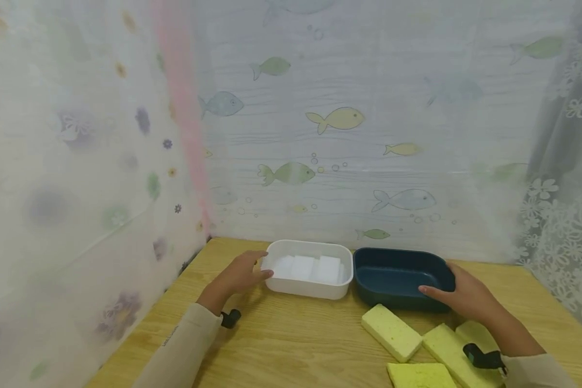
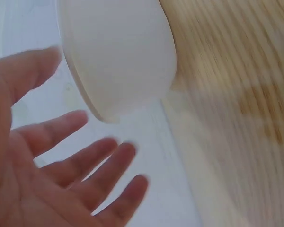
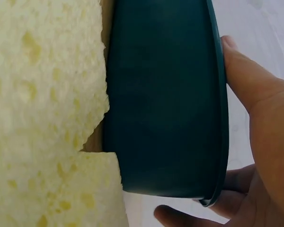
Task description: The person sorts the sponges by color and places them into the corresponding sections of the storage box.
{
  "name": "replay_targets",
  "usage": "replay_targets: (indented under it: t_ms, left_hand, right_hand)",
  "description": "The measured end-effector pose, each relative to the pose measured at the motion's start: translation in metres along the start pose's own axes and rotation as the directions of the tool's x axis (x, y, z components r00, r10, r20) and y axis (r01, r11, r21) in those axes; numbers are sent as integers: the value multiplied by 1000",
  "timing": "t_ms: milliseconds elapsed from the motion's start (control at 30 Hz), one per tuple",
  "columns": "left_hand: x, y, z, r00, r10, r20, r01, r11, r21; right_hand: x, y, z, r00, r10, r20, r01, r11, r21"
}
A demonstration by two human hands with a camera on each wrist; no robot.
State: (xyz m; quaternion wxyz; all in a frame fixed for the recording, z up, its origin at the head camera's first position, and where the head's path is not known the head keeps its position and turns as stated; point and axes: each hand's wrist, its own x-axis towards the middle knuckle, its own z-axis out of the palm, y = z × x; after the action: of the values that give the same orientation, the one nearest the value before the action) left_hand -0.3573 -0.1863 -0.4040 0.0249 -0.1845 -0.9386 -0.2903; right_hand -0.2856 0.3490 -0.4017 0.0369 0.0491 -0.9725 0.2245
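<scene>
A white rectangular tub (image 1: 307, 288) with rounded corners stands on the table, several white blocks (image 1: 328, 268) lying inside it. By its left end is my left hand (image 1: 240, 274), fingers spread; in the left wrist view the fingertips (image 2: 128, 150) look clear of the tub's wall. Right beside the white tub stands a dark teal tub (image 1: 393, 299) of similar shape, its visible inside bare. My right hand (image 1: 472, 293) holds its right end, with the thumb (image 3: 244, 71) at the rim and the other fingers round the end, partly hidden behind it.
Several yellow sponges lie in front of the teal tub: one slanted (image 1: 392, 331), one at the bottom edge (image 1: 422, 375), others under the right forearm. Wooden tabletop (image 1: 281, 345) extends toward me. Fish-printed sheeting (image 1: 339, 178) hangs behind, flowered sheeting (image 1: 77, 215) at the left.
</scene>
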Motion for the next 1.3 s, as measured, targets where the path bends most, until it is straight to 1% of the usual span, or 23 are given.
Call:
replay_targets:
  t_ms: [67,133,167,200,267,333,367,400,433,500,600,667,733,767,833,900,933,967,1033,1100,1300]
  left_hand:
    - [0,8,2,997,47,-59,-43,997,66]
    - [-1,20,5,986,114,-123,-97,986,134]
    - [-2,28,8,975,161,-152,-135,976,170]
    - [-2,36,11,960,218,-178,-180,962,207]
    - [-4,55,20,919,336,-206,-271,919,287]
    - [-6,74,30,870,449,-203,-367,866,341]
    - [-6,83,36,850,493,-186,-404,837,370]
    - [-7,93,42,834,526,-163,-437,812,386]
    - [-7,102,48,823,552,-136,-463,790,402]
    - [-7,119,59,807,586,-65,-513,752,413]
    - [-6,142,76,801,594,74,-566,711,417]
    - [-4,154,87,796,582,168,-593,691,413]
    - [-2,162,98,782,570,253,-619,663,421]
    - [0,166,103,773,565,288,-632,645,430]
    - [3,170,113,753,567,334,-657,609,445]
    - [5,173,121,734,574,363,-677,568,469]
    - [5,174,124,728,575,373,-682,553,478]
    - [5,175,127,724,576,380,-686,544,484]
    - [5,177,130,722,574,386,-688,533,493]
    - [5,178,132,723,568,393,-686,527,501]
    - [4,182,130,723,573,385,-684,515,517]
  right_hand:
    - [0,1,-1,1000,10,25,-10,1000,-4]
    - [0,0,-1,998,26,49,-26,1000,-4]
    - [0,0,-2,998,33,58,-32,999,-5]
    - [0,0,-3,997,37,67,-37,999,-4]
    - [-1,0,-4,996,43,76,-43,999,-4]
    - [-2,-1,-4,996,50,80,-50,999,-6]
    - [-2,0,-4,995,53,81,-52,999,-8]
    - [-2,0,-4,995,55,81,-54,998,-10]
    - [-2,0,-4,995,57,82,-56,998,-12]
    - [-2,1,-4,995,61,84,-61,998,-13]
    - [-1,1,-4,994,66,83,-65,998,-12]
    - [-1,2,-4,995,65,79,-64,998,-13]
    - [-1,2,-3,995,61,74,-60,998,-12]
    - [-1,3,-2,996,59,73,-59,998,-12]
    - [0,3,-1,996,56,70,-55,998,-12]
    - [0,3,0,996,55,70,-54,998,-11]
    - [-1,3,0,996,56,71,-56,998,-11]
    - [-1,2,1,996,58,72,-57,998,-10]
    - [-1,2,1,995,59,74,-59,998,-7]
    - [-1,1,1,995,61,77,-61,998,-5]
    - [0,2,-2,995,66,71,-65,998,-15]
